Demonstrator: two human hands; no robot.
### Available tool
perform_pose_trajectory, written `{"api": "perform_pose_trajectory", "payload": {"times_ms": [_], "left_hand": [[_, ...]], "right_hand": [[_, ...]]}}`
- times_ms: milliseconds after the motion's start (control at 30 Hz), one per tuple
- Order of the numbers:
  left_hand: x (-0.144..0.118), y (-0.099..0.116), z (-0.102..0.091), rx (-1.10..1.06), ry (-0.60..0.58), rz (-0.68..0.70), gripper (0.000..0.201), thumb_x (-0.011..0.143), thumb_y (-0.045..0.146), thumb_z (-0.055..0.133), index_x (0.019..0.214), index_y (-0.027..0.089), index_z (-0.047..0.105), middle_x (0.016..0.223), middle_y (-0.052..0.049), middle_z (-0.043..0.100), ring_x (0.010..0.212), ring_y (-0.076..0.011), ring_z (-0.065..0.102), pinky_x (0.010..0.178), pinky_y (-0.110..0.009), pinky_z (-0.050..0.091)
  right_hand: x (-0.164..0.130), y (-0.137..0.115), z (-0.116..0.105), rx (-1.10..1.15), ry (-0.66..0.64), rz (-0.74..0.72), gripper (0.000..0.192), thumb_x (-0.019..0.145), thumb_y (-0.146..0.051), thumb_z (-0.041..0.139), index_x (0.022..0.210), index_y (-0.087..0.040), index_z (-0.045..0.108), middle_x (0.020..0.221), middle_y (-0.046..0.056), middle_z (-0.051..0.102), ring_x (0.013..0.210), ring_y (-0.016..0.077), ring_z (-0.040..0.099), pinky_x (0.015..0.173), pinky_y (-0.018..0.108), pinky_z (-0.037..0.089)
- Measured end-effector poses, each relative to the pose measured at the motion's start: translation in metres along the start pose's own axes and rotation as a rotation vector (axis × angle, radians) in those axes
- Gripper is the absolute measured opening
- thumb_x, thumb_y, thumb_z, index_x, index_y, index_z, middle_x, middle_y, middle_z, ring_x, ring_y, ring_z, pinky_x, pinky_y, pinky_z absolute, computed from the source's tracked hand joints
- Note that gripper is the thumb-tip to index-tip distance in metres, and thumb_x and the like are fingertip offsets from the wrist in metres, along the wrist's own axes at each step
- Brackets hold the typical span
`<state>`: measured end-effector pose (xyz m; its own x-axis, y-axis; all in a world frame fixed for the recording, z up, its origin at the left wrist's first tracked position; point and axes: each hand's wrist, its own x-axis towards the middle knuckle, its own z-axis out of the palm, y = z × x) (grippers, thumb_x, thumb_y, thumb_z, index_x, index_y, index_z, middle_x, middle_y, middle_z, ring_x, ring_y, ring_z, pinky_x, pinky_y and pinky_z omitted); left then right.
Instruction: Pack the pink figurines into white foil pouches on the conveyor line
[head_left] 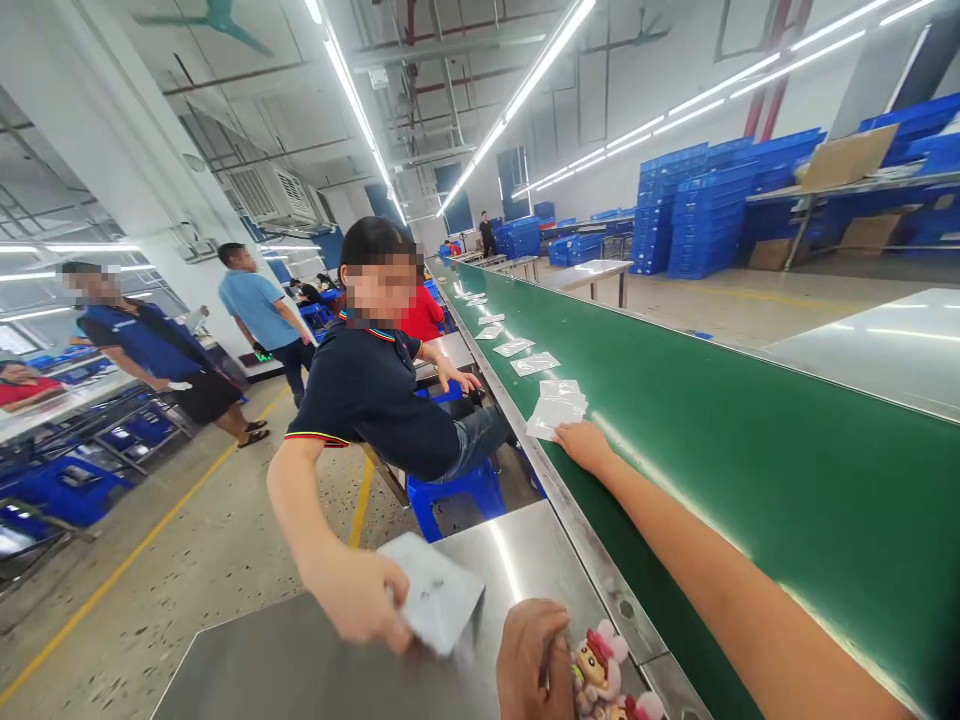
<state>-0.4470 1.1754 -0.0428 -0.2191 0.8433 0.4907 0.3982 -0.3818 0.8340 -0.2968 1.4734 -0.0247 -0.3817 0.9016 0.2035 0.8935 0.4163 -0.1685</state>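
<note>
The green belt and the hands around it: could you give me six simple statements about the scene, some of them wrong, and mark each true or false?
1. The wearer's right hand is at the edge of white packets on the green belt. True.
2. Toy figures are beside the wearer's left hand. True.
3. The wearer's left hand is on the green belt. False: it is over the steel table.
4. A seated co-worker's hand holds a pale packet. True.
5. The blue crates are stacked on the green belt. False: the blue crates stand beyond it.
6. All the white packets lie in one pile. False: several are spaced along the belt.
</note>
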Motion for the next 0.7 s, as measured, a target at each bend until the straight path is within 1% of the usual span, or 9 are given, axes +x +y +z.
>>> {"api": "perform_pose_trajectory", "payload": {"times_ms": [133,200,267,367,433,533,600,633,700], "left_hand": [[0.001,0.007,0.0,0.024,-0.068,-0.001,0.024,0.074,0.027,0.052,0.083,0.045,0.066,0.084,-0.003,0.069,0.085,-0.0286,0.063,0.08,-0.049,0.051],[0.001,0.011,-0.004,0.034,-0.105,-0.011,0.026,0.073,0.029,0.053,0.082,0.05,0.066,0.082,-0.001,0.069,0.087,-0.0306,0.063,0.08,-0.05,0.052],[0.001,0.014,-0.008,0.04,-0.125,0.0,0.027,0.072,0.029,0.053,0.085,0.05,0.066,0.085,-0.001,0.069,0.091,-0.031,0.063,0.081,-0.05,0.052],[0.004,0.023,-0.008,0.041,-0.138,0.011,0.033,0.078,0.026,0.046,0.103,0.04,0.063,0.105,-0.002,0.065,0.104,-0.0281,0.058,0.09,-0.05,0.048],[0.012,0.035,-0.003,0.063,-0.173,0.026,0.043,0.082,0.021,0.042,0.123,0.028,0.051,0.126,-0.006,0.053,0.118,-0.0255,0.048,0.097,-0.048,0.043],[0.029,0.061,0.009,0.2,-0.243,0.117,0.069,0.078,0.019,0.051,0.14,0.017,0.022,0.146,-0.01,0.024,0.134,-0.0258,0.023,0.107,-0.045,0.029],[0.037,0.076,0.018,0.3,-0.258,0.211,0.085,0.073,0.02,0.06,0.143,0.015,0.012,0.149,-0.012,0.015,0.137,-0.0279,0.011,0.111,-0.046,0.02],[0.038,0.082,0.022,0.33,-0.265,0.257,0.086,0.072,0.019,0.06,0.143,0.015,0.01,0.149,-0.012,0.016,0.137,-0.0281,0.011,0.111,-0.047,0.018],[0.033,0.088,0.026,0.327,-0.307,0.343,0.074,0.078,0.015,0.053,0.142,0.017,0.016,0.144,-0.013,0.029,0.134,-0.0262,0.023,0.11,-0.049,0.018]], "right_hand": [[-0.014,-0.01,-0.004,0.087,0.037,0.012,0.03,0.089,-0.038,0.05,0.093,-0.011,0.061,0.093,0.007,0.064,0.09,0.0179,0.059,0.086,0.04,0.044],[-0.027,-0.015,-0.015,0.155,0.098,0.043,0.029,0.089,-0.035,0.048,0.089,-0.01,0.063,0.09,0.011,0.065,0.09,0.0203,0.06,0.085,0.039,0.043],[-0.047,-0.02,-0.032,0.235,0.192,0.095,0.031,0.092,-0.031,0.041,0.09,-0.011,0.065,0.094,0.015,0.065,0.094,0.0237,0.058,0.085,0.038,0.041],[-0.089,-0.031,-0.061,0.377,0.332,0.18,0.04,0.094,-0.035,0.028,0.102,-0.016,0.063,0.101,0.011,0.064,0.095,0.0231,0.057,0.081,0.034,0.042],[-0.124,-0.045,-0.078,0.484,0.373,0.205,0.046,0.094,-0.042,0.025,0.104,-0.018,0.062,0.096,0.006,0.066,0.086,0.0198,0.059,0.075,0.031,0.045],[-0.182,-0.074,-0.098,0.677,0.358,0.205,0.052,0.092,-0.05,0.025,0.101,-0.017,0.063,0.089,0.004,0.067,0.075,0.0166,0.061,0.063,0.027,0.048],[-0.218,-0.094,-0.109,0.97,0.291,0.223,0.05,0.089,-0.053,0.032,0.097,-0.015,0.065,0.086,0.004,0.066,0.072,0.0162,0.06,0.058,0.026,0.047],[-0.235,-0.102,-0.116,1.132,0.246,0.226,0.048,0.087,-0.054,0.038,0.093,-0.015,0.065,0.084,0.004,0.065,0.071,0.0158,0.059,0.058,0.025,0.046],[-0.262,-0.111,-0.13,1.364,0.141,0.198,0.042,0.083,-0.053,0.048,0.085,-0.015,0.066,0.077,0.003,0.063,0.07,0.0152,0.056,0.063,0.026,0.046]]}}
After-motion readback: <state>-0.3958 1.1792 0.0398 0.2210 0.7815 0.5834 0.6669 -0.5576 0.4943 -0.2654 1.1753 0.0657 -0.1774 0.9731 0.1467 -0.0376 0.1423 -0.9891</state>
